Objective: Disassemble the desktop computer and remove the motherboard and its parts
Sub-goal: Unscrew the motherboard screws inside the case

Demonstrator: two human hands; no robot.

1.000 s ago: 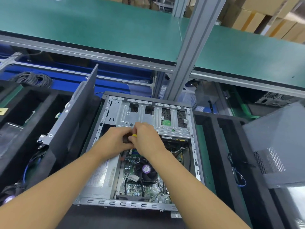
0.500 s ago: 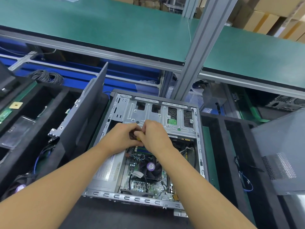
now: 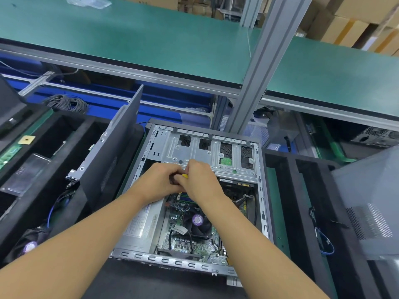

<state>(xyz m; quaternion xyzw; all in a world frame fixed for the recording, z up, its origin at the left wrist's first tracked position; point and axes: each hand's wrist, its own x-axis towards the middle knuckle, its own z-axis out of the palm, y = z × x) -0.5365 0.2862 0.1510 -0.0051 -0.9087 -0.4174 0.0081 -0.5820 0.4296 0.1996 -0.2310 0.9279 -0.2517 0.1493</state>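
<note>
1. The case [image 3: 260, 190] lay open on the desk [image 3: 133, 283], motherboard [image 3: 190, 242] inside.
2. Both hands – left [image 3: 158, 185], right [image 3: 199, 182] – met above it, fingers clamped on a yellow-tipped tool [image 3: 184, 176].
3. A side panel [image 3: 116, 152] leaned just left; a post [image 3: 252, 67] rose behind.

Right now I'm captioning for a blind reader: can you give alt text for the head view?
Both hands, left hand and right hand, meet over an open desktop computer case lying on its side, gripping a small yellow-and-black tool beside the metal drive cage. Below them the motherboard with its CPU fan sits inside.
</note>
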